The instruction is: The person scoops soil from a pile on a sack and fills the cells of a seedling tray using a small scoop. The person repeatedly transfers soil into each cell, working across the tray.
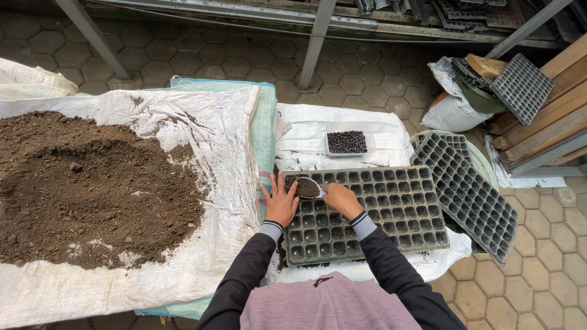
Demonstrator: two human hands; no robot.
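A black seedling tray (391, 208) with many small cells lies on a white sack in front of me. My right hand (342, 200) holds a small scoop (307, 187) heaped with dark soil over the tray's far left corner. My left hand (280, 203) rests flat, fingers spread, on the tray's left edge beside the scoop. A few cells under the scoop hold soil; the other cells look bare.
A large heap of brown soil (92, 189) lies on a white sack (226, 122) at my left. A small white tub of dark seeds (347, 142) sits beyond the tray. More black trays (471, 189) lean at the right, near wooden planks (550, 116) and a bag.
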